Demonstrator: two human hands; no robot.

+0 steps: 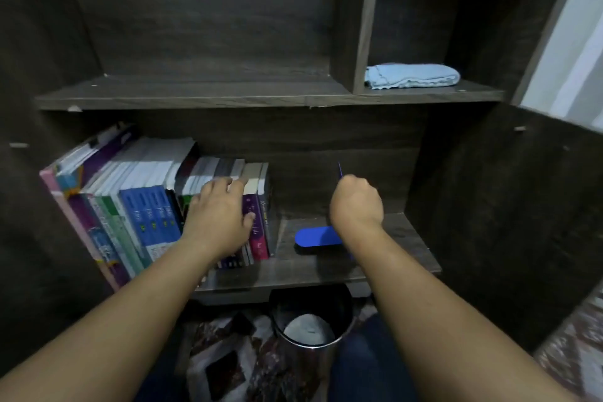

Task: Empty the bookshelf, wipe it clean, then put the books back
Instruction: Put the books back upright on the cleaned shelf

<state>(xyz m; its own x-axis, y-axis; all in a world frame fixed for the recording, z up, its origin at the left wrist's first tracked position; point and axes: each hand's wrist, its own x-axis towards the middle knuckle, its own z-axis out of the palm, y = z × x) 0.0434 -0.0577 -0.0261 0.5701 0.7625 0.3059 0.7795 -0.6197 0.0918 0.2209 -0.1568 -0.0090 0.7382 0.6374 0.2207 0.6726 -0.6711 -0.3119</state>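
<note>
A row of upright books fills the left half of the lower shelf of a dark wooden bookshelf. My left hand lies on the right end of the row, fingers stretched over the book tops and thumb beside a purple spine. My right hand is closed in a fist round the thin upright plate of a blue bookend, whose rounded base lies flat on the shelf just right of the books. A folded light-blue cloth lies in the upper right compartment.
The wide upper left compartment holds nothing. A divider separates it from the cloth's compartment. Under the lower shelf a dark round bin with something white inside stands on a patterned rug. An open cabinet door stands at the right.
</note>
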